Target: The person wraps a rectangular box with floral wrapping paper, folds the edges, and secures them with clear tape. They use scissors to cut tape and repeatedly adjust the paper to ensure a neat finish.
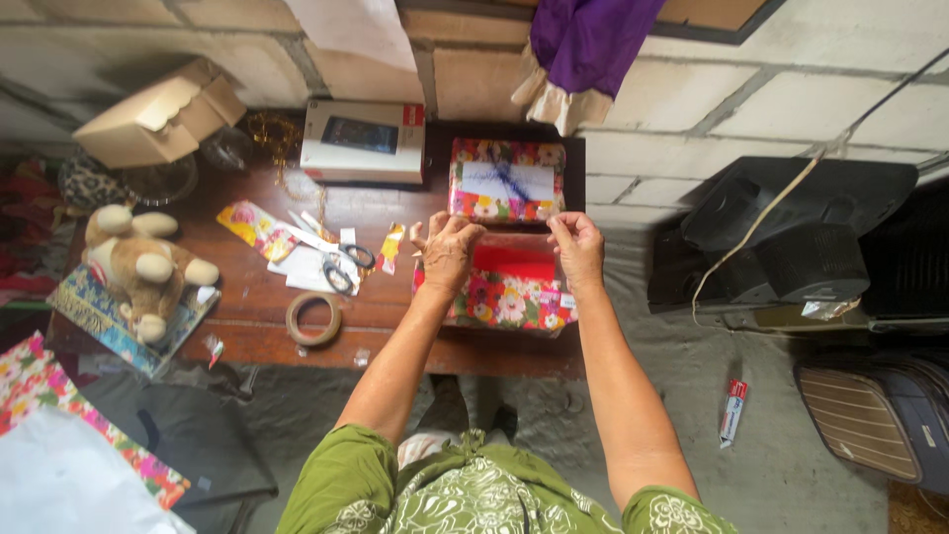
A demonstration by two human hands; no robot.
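A red box partly covered in floral wrapping paper lies at the right end of a dark wooden table. My left hand presses down on its left side, fingers bent over the paper. My right hand pinches something small and thin, perhaps a strip of tape, above the box's right side. A second, fully wrapped floral gift with a white panel and a blue ribbon sits just behind the box.
Scissors, paper scraps and a tape roll lie left of the box. A plush toy rests on a patterned book at far left. A white flat box and a cardboard box stand at the back. Black bags are on the floor at right.
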